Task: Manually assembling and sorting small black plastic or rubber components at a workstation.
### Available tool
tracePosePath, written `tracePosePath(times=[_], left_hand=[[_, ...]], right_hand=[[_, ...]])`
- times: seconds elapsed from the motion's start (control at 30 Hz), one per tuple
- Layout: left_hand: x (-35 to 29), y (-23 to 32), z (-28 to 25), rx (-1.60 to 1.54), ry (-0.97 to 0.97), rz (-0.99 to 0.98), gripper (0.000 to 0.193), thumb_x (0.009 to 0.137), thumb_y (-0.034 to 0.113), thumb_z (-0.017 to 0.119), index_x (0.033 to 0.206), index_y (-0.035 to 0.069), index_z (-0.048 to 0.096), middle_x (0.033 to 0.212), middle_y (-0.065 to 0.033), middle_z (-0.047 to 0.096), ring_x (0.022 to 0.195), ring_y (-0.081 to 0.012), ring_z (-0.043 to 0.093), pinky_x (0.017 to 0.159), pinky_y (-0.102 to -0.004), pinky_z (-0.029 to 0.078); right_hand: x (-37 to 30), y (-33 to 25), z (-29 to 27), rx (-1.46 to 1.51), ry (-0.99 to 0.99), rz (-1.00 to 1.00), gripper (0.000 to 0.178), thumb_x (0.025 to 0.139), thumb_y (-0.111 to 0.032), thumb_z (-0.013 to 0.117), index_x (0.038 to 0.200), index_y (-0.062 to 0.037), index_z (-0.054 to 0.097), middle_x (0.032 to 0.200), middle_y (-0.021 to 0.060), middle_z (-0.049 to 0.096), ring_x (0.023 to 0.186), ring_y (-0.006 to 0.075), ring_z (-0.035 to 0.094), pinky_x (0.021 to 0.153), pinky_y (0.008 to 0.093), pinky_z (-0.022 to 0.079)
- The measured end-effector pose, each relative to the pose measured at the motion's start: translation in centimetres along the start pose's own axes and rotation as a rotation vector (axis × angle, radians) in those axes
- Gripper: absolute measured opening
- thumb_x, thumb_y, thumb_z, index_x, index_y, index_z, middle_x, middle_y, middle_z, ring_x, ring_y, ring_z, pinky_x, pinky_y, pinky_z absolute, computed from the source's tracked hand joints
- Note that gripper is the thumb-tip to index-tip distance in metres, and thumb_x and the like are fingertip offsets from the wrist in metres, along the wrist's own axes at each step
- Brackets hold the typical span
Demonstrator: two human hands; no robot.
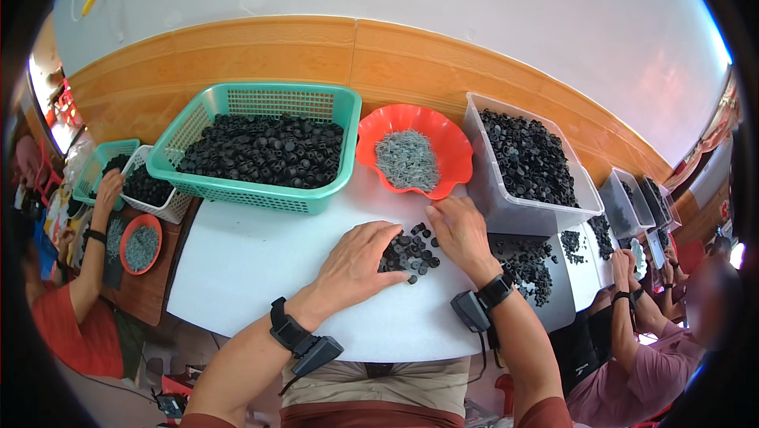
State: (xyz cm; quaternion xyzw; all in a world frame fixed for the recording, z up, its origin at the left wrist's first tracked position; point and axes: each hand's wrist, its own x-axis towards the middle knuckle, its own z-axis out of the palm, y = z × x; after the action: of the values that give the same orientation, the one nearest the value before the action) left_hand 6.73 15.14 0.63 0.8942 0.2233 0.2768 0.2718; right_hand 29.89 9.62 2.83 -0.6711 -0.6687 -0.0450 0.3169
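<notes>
A small pile of black cap-like round parts [413, 254] lies on the white tabletop between my two hands. My left hand [352, 260] rests at the pile's left side, its thumb apart from the fingers and reaching along the near edge. On the pile's right is my right hand [461, 234], palm down, with fingers bent and thumb apart; nothing shows in it. The green basket [253, 197] of similar black parts stands beyond my left hand. Just past my right hand sits the red scalloped bowl [454, 142] with small thin grey metal pieces.
A translucent bin [514, 208] of black parts stands at the right, with loose black parts [526, 270] beside it on a dark surface. Co-workers sit on both sides; one arm [91, 258] at the left reaches toward a white basket [170, 208]. The wall bounds the table's far side.
</notes>
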Motion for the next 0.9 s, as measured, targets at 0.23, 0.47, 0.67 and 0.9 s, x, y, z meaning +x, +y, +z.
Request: tracePosePath(times=[0.23, 0.47, 0.67, 0.9], left_hand=[[0.0, 0.3, -0.1, -0.003, 0.028, 0.014, 0.077, 0.078, 0.030, 0.085, 0.140, -0.002, 0.053, 0.139, -0.0177, 0.056, 0.129, -0.0353, 0.052, 0.111, -0.0441, 0.042], [-0.1, 0.1, 0.0, 0.003, 0.014, -0.003, 0.078, 0.077, 0.033, 0.087, 0.140, 0.000, 0.054, 0.139, -0.0165, 0.057, 0.129, -0.0353, 0.053, 0.111, -0.0446, 0.043], [0.0, 0.4, -0.2, -0.011, -0.001, -0.028, 0.079, 0.076, 0.030, 0.088, 0.141, 0.001, 0.054, 0.139, -0.0157, 0.056, 0.130, -0.0345, 0.053, 0.111, -0.0443, 0.043], [0.1, 0.6, -0.1, -0.028, 0.005, -0.040, 0.080, 0.076, 0.030, 0.088, 0.142, 0.001, 0.053, 0.138, -0.0155, 0.056, 0.130, -0.0340, 0.052, 0.111, -0.0437, 0.043]], right_hand=[[-0.5, 0.4, 0.3, 0.110, 0.147, -0.021, 0.016, 0.095, -0.016, 0.068, 0.101, -0.0013, 0.072, 0.102, 0.0167, 0.072, 0.096, 0.0375, 0.067, 0.084, 0.0434, 0.054], [-1.6, -1.1, 0.5, 0.318, -0.043, 0.013, 0.018, 0.096, -0.007, 0.064, 0.111, 0.0011, 0.071, 0.111, 0.0186, 0.073, 0.103, 0.0373, 0.070, 0.089, 0.0419, 0.055], [-2.6, -3.5, -0.7, 0.434, -0.248, 0.111, 0.026, 0.095, -0.001, 0.062, 0.120, -0.0007, 0.067, 0.117, 0.0190, 0.071, 0.105, 0.0370, 0.070, 0.094, 0.0402, 0.055], [-3.3, -3.1, -0.7, 0.151, -0.156, -0.284, 0.044, 0.085, 0.005, 0.065, 0.128, -0.0078, 0.065, 0.134, 0.0123, 0.065, 0.109, 0.0371, 0.067, 0.106, 0.0477, 0.051]])
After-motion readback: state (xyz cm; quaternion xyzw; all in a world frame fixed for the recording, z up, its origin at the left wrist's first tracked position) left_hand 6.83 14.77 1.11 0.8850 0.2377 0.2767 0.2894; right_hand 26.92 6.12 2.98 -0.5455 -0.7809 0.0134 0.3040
